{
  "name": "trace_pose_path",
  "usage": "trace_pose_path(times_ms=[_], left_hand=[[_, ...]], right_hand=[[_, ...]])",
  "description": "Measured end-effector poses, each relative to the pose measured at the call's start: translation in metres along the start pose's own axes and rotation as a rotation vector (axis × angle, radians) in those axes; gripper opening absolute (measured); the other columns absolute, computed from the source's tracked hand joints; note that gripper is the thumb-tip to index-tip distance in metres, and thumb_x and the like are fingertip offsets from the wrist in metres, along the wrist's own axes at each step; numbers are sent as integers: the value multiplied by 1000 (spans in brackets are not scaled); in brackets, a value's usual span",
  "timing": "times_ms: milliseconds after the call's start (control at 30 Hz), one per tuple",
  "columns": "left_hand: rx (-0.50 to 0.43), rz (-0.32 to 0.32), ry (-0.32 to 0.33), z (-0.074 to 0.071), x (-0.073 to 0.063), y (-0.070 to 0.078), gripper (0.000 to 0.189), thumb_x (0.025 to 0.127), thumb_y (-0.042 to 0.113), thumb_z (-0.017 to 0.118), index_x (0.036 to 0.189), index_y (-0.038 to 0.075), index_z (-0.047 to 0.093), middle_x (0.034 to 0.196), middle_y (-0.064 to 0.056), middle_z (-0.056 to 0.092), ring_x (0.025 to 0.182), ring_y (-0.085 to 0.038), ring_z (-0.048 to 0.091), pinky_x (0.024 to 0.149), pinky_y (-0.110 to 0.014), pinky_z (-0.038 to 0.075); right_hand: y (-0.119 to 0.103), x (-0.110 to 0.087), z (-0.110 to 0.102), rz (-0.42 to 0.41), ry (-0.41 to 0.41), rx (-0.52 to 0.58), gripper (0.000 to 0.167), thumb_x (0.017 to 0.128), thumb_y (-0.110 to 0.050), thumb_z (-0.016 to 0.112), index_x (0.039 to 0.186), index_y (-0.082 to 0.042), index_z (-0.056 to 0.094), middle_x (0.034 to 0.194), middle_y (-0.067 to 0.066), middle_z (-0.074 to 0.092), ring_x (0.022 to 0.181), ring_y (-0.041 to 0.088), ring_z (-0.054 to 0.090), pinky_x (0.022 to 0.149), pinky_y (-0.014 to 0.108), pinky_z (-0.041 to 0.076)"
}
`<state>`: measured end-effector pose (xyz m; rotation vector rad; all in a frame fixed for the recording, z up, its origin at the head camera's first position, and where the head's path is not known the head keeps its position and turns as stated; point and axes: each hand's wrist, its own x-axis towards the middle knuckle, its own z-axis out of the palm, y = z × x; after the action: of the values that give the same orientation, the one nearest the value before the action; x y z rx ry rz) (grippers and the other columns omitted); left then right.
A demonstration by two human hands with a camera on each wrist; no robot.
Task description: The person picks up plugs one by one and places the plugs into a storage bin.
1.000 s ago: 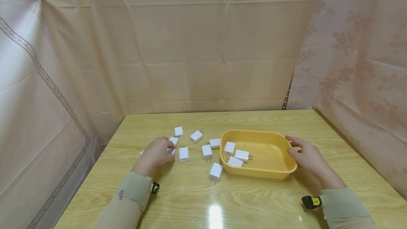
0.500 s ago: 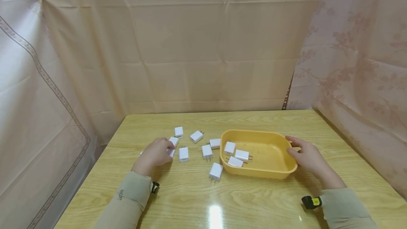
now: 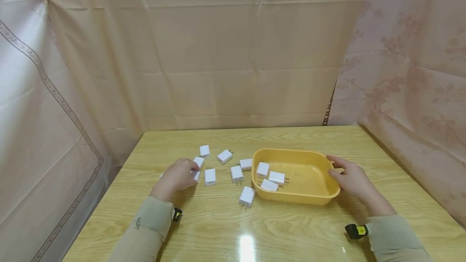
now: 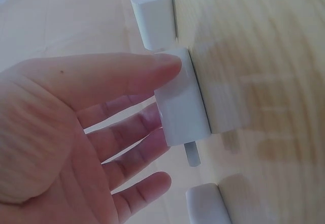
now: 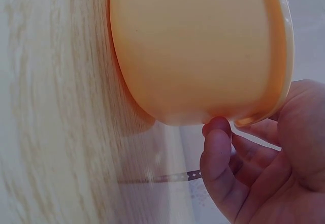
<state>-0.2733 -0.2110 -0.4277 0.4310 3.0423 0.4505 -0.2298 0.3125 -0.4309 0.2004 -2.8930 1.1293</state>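
My left hand (image 3: 177,178) pinches a white USB wall charger (image 4: 182,99) between its thumb and fingers, low at the tabletop. A metal prong sticks out of one end of that charger in the left wrist view, and the little finger is held away from it. Just beyond the thumb lies another charger (image 4: 154,13) with its USB port showing. At the right, my right hand (image 3: 354,180) grips the end of a yellow plastic basin (image 3: 295,198), fingertips against its outer wall in the right wrist view. Several chargers (image 3: 263,169) lie inside the basin, toward its left end.
Between left hand and basin, more white chargers lie scattered on the wooden table (image 3: 211,229), including one (image 3: 247,196) by the basin's near left corner. Another charger (image 3: 204,151) lies farther back. Beige cloth (image 3: 204,64) hangs behind the table, and patterned cloth hangs at both sides.
The charger in my left fingers has shifted slightly toward the left hand and turned a little. My right hand, the basin and the other chargers have stayed in place.
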Motion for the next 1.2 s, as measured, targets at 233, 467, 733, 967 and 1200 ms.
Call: trace_pose_path(times_ms=[233,467,733,967,1200], left_hand=[[4,3,-2,0,1,0,31,79,14,87,108,10,77,107,-5,68,99,-25,62,90,-47,51],[7,3,-9,-2,1,1,30,80,14,87,107,11,76,105,-4,67,97,-24,61,91,-47,51],[2,17,-45,-3,-2,2,31,80,14,87,108,8,74,104,-6,66,95,-23,62,92,-47,52],[-20,6,-59,-5,-3,2,32,80,15,87,109,9,75,104,-5,66,95,-22,61,92,-47,52],[-46,15,-39,-8,-3,3,33,81,15,87,111,8,75,107,-5,67,99,-22,62,94,-47,51]], right_hand=[[-2,1,-1,-5,-1,3,56,104,-18,59,151,6,39,130,40,52,85,29,66,57,33,57],[-3,2,-1,-6,2,-7,56,104,-18,59,151,6,40,129,39,53,85,29,66,56,33,56],[-3,2,-1,-4,-1,6,55,103,-15,60,150,6,41,129,39,53,84,28,65,56,33,57],[-2,2,1,14,-13,19,56,102,-14,60,151,4,41,130,38,53,85,28,64,59,32,58],[-3,1,-1,6,-16,3,55,101,-13,60,149,6,42,128,39,54,85,28,64,58,32,58]])
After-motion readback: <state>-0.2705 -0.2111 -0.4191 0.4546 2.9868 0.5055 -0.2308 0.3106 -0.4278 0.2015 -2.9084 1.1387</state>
